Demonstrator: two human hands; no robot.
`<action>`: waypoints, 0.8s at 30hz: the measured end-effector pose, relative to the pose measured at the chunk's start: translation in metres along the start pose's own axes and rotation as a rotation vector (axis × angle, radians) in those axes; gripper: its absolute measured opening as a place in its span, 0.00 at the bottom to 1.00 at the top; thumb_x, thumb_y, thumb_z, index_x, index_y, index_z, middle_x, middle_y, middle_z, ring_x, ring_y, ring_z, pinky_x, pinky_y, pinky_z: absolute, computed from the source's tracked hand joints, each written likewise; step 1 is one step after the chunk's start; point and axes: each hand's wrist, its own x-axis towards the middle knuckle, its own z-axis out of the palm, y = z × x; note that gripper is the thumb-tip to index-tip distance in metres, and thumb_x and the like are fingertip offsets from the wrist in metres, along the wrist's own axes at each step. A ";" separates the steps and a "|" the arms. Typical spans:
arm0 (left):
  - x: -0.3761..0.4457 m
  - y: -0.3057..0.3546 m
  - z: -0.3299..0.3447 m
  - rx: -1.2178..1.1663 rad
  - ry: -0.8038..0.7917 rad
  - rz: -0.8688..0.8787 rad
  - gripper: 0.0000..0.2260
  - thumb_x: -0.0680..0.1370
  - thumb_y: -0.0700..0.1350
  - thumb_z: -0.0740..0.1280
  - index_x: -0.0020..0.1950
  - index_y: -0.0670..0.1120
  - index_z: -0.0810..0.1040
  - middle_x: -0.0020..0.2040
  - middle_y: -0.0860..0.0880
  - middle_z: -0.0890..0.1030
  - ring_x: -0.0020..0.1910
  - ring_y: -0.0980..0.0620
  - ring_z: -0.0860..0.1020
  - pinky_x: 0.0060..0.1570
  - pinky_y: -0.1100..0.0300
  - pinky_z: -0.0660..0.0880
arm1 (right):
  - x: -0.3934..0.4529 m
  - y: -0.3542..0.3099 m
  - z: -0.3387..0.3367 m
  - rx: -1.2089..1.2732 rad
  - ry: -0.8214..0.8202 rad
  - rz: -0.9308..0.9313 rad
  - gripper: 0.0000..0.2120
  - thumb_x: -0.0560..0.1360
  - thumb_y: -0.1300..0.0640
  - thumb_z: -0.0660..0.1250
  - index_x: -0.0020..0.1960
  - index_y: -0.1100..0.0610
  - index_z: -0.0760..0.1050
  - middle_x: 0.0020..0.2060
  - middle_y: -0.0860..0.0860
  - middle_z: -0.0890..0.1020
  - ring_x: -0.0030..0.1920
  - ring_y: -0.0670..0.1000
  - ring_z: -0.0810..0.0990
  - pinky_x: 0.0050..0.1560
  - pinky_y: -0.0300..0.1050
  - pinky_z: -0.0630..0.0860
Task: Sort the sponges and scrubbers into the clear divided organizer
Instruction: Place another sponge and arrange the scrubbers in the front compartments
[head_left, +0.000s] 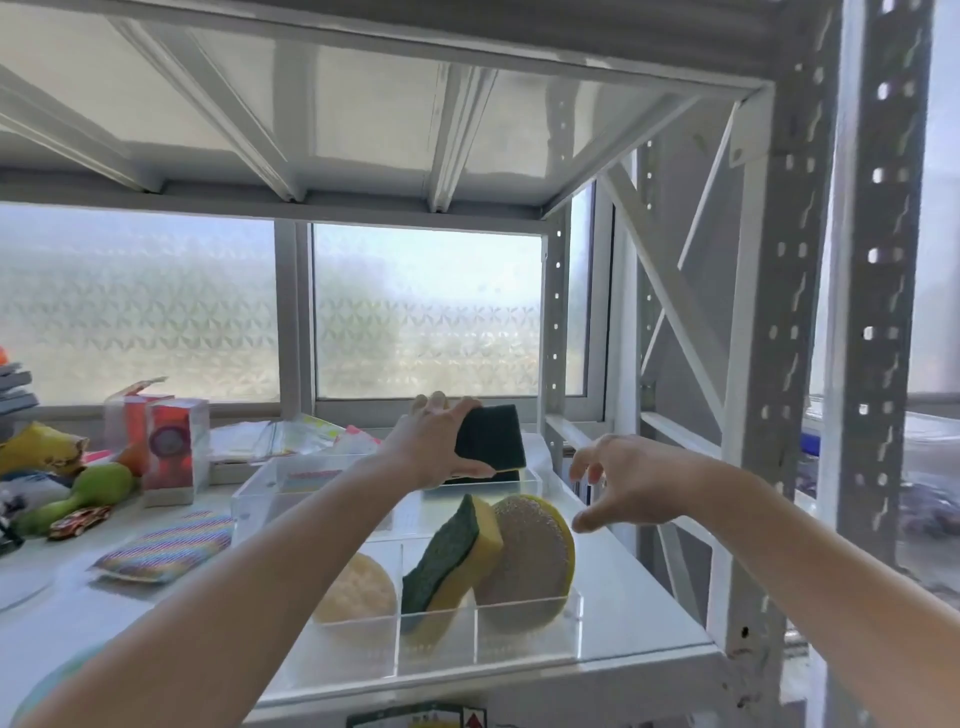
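Left hand: the left hand (435, 441) clamps a dark green scrubber pad (491, 439), thumb under, fingers over its top edge, above the far compartment of the clear divided organizer (571, 608).
Right hand: the right hand (626, 480) hovers just right of the organizer, fingers spread and curled, holding nothing.
Count: three pieces stand in the near compartments: a pale round sponge (358, 590), a green-and-yellow sponge (452, 553), a round mesh scrubber (535, 553).
Outside: one rainbow-striped sponge (166, 545) lies on the white shelf (644, 618), left of the organizer.
Room: bare shelf along the right edge.

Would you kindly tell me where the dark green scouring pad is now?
The dark green scouring pad is in the left hand, above the clear organizer's far right compartment.
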 end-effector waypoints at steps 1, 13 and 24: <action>-0.001 -0.001 -0.001 -0.013 -0.006 0.006 0.34 0.69 0.59 0.71 0.71 0.53 0.62 0.61 0.44 0.70 0.61 0.46 0.66 0.59 0.49 0.69 | 0.001 -0.001 0.001 -0.001 -0.001 -0.001 0.27 0.70 0.45 0.73 0.66 0.50 0.71 0.65 0.48 0.73 0.61 0.51 0.74 0.64 0.49 0.71; -0.008 0.003 -0.015 -0.182 -0.160 0.033 0.21 0.73 0.47 0.69 0.65 0.56 0.71 0.52 0.49 0.80 0.46 0.51 0.77 0.50 0.56 0.77 | -0.001 -0.006 0.004 0.005 -0.017 0.001 0.27 0.69 0.45 0.73 0.65 0.51 0.72 0.64 0.50 0.74 0.55 0.51 0.78 0.61 0.48 0.74; -0.013 0.009 -0.013 -0.119 -0.142 0.051 0.22 0.74 0.41 0.64 0.69 0.49 0.71 0.58 0.46 0.79 0.50 0.51 0.75 0.52 0.58 0.74 | -0.003 -0.006 0.005 0.012 -0.022 0.000 0.27 0.69 0.45 0.73 0.65 0.51 0.72 0.64 0.50 0.74 0.55 0.51 0.78 0.59 0.47 0.75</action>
